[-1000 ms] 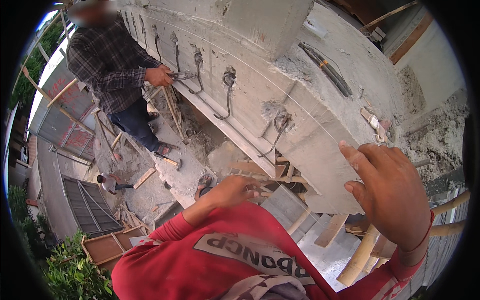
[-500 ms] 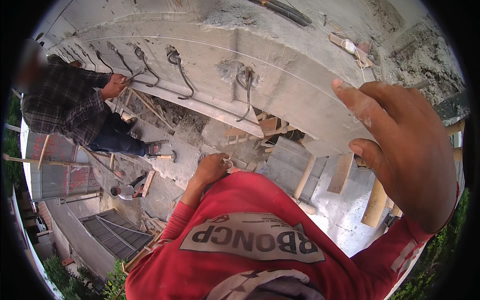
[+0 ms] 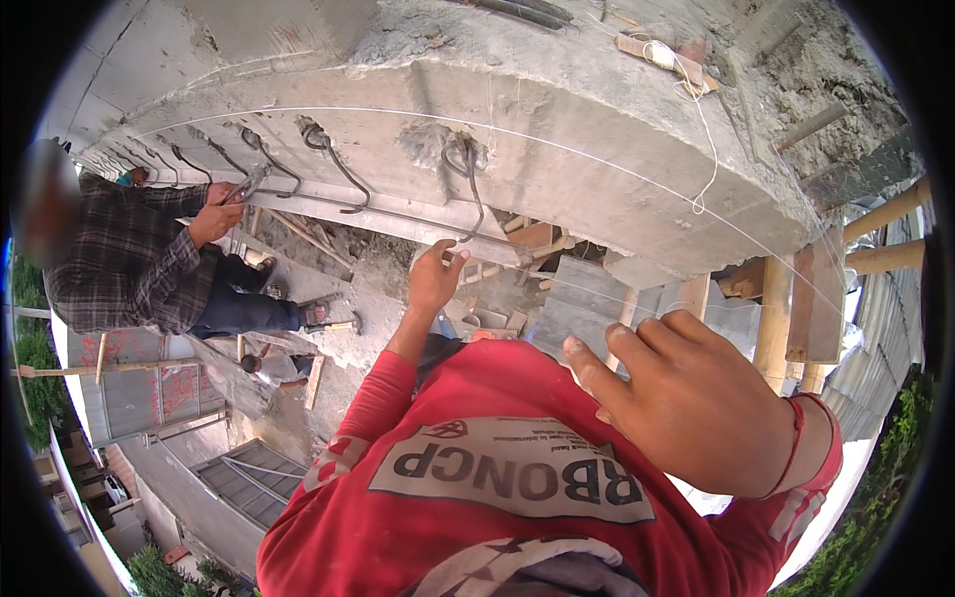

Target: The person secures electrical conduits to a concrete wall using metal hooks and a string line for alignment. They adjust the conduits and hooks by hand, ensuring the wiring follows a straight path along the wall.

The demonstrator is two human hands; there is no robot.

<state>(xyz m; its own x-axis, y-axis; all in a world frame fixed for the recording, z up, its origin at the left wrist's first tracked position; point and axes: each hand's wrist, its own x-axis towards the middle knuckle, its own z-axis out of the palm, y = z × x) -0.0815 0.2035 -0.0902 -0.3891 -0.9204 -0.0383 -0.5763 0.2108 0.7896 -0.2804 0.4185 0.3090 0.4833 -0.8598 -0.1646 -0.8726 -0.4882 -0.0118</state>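
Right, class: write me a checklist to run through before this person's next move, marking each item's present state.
1. Left hand clear of the hooked bar: cannot tell; very close in view.
2. Right hand empty: cannot tell; palm hidden.
3. Both hands gloved: not ok; bare.
4. Line running across the beam: ok.
5. String bundle fully wound: not ok; some dangles over the beam.
6. Co-worker apart from both hands: ok.

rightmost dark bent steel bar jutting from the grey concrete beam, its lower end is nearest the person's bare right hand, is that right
It is not the bare right hand: the head view shows the person's bare left hand nearest the lower end of the rightmost dark bent steel bar jutting from the grey concrete beam.
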